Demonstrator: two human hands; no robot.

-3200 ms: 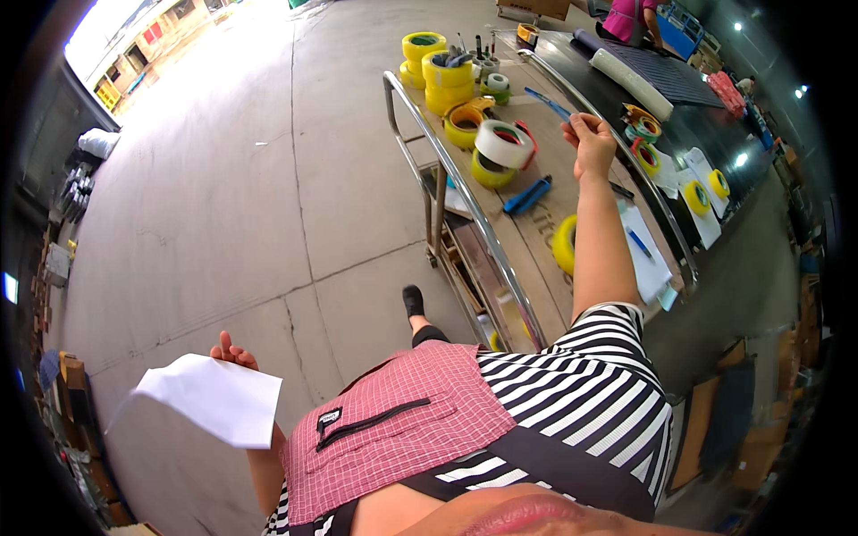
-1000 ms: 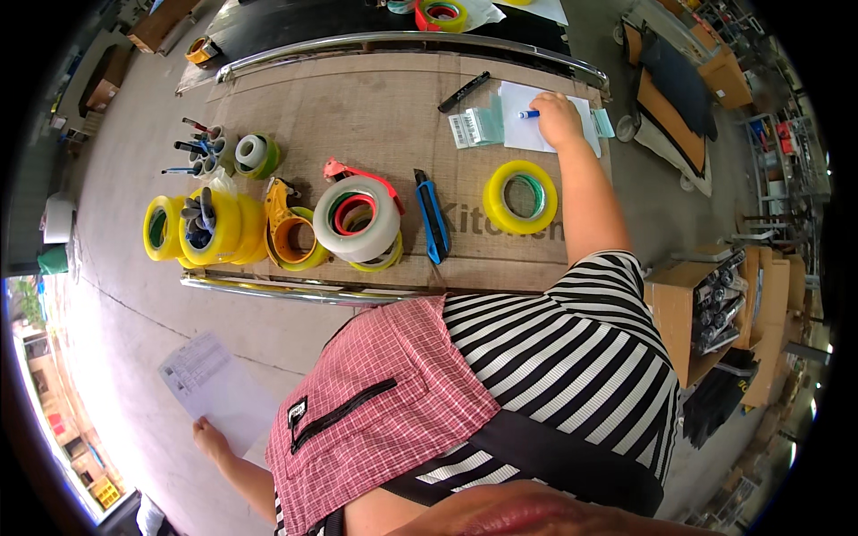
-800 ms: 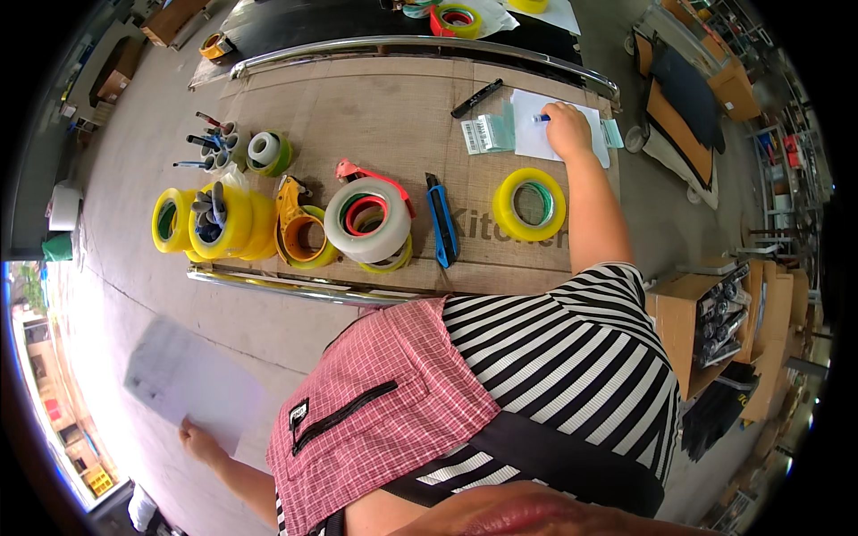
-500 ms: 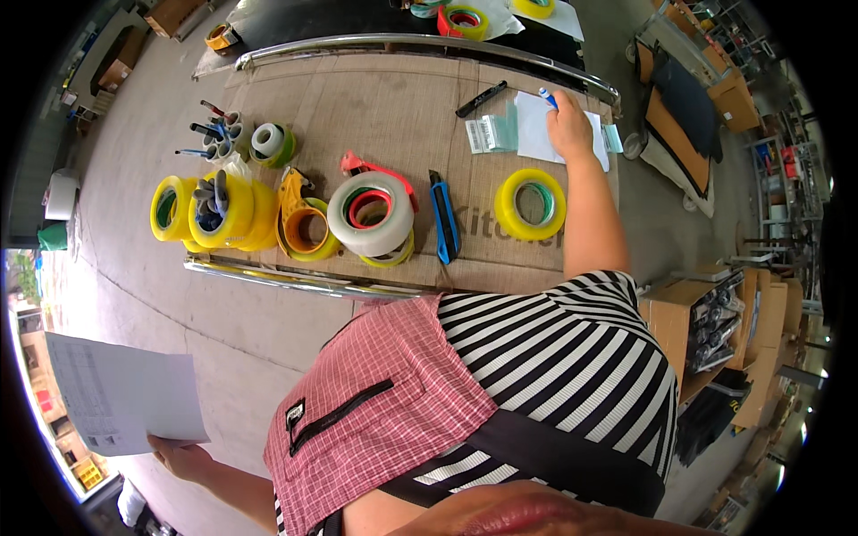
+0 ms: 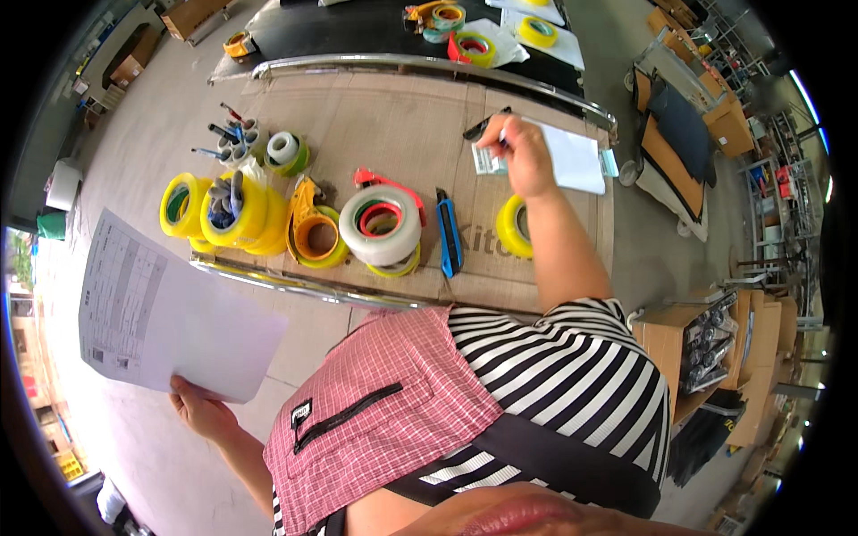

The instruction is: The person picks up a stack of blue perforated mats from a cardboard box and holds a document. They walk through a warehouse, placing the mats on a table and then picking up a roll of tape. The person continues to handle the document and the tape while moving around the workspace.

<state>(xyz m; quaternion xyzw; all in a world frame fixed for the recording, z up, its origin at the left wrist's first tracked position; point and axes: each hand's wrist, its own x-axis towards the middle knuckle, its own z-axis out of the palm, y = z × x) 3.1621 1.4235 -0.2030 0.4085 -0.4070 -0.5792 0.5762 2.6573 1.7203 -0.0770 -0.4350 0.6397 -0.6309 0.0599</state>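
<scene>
My left hand (image 5: 202, 409) holds a white printed sheet of paper (image 5: 161, 317) out at my lower left, over the concrete floor. My right hand (image 5: 525, 154) reaches over the cardboard-covered cart top (image 5: 393, 134) and grips a blue pen (image 5: 502, 138) above a white sheet (image 5: 572, 161) and a small printed label (image 5: 485, 163). My forearm passes over a yellow tape roll (image 5: 514, 228). A black marker (image 5: 484, 124) lies just left of that hand.
On the cart lie a blue utility knife (image 5: 449, 243), a stack of white and coloured tape rolls (image 5: 382, 228), an orange tape dispenser (image 5: 311, 228), yellow rolls (image 5: 214, 210) and a cup of pens (image 5: 234, 147). A black table with more tape (image 5: 465, 31) stands behind. Cardboard boxes (image 5: 706, 344) sit at right.
My left hand has swung the paper up from far down at my side, and it now shows larger. My right hand has moved left off the white sheet toward the label.
</scene>
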